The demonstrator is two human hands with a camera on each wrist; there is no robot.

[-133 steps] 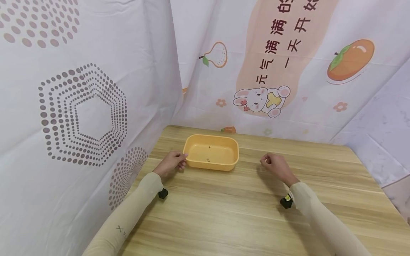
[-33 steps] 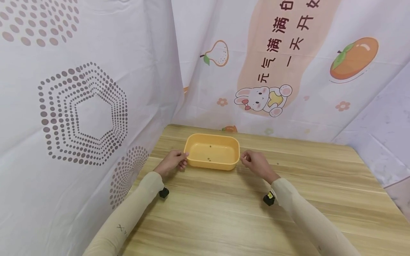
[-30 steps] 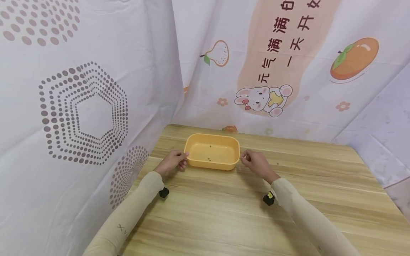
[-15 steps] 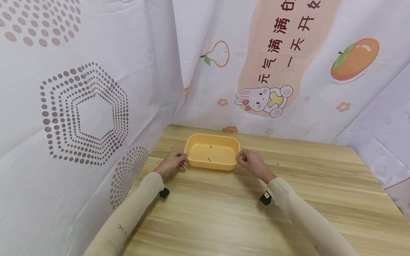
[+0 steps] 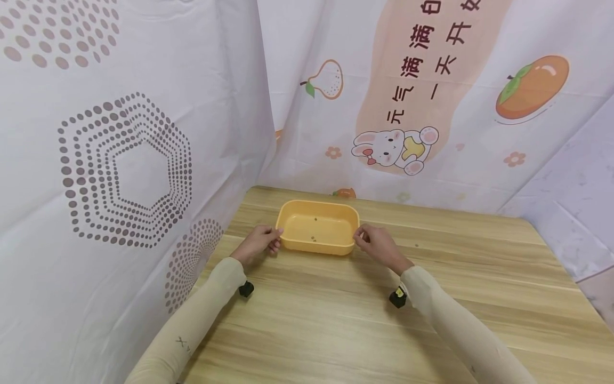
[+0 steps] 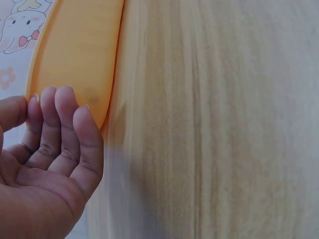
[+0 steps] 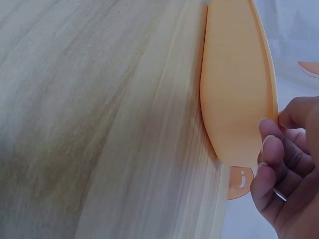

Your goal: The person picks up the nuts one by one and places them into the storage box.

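Between the two hands, a shallow orange tub (image 5: 317, 226) is sitting on the wooden desk (image 5: 336, 320), its long axis running straight from one hand to the other, so each short end is facing a palm. At the tub's left end the left hand (image 5: 256, 245) is resting with fingers (image 6: 62, 119) gently curled against the rim and wall, thumb on the far side of the rim as the left wrist view shows it; whether it is truly pinching is hard to tell. At the opposite end the right hand (image 5: 379, 246) is touching the rim too, its fingertips (image 7: 266, 144) bent just at the tub's edge. Neither hand is nearer than the other: both are at contact. Beyond the tub, away from the hands, printed cloth backdrops (image 5: 431, 106) with a rabbit and fruit are hanging around the desk.
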